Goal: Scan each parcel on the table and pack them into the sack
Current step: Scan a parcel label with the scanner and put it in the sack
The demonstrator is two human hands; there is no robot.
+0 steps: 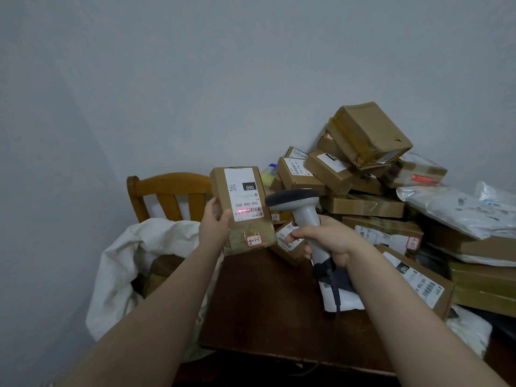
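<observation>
My left hand (213, 224) grips a small brown cardboard parcel (241, 210) upright above the table's left edge, its white label facing me. A red scan line lies across the label's barcode. My right hand (326, 237) grips the handle of a grey handheld scanner (303, 208), whose dark head points at the parcel from the right. The white sack (131, 263) stands open at the left of the table, draped against a chair, with brown parcels visible inside it.
A heap of cardboard parcels (363, 152) and white plastic mailers (458, 208) covers the right side of the dark wooden table (265, 308). A wooden chair (167, 191) stands behind the sack. A plain wall rises behind everything.
</observation>
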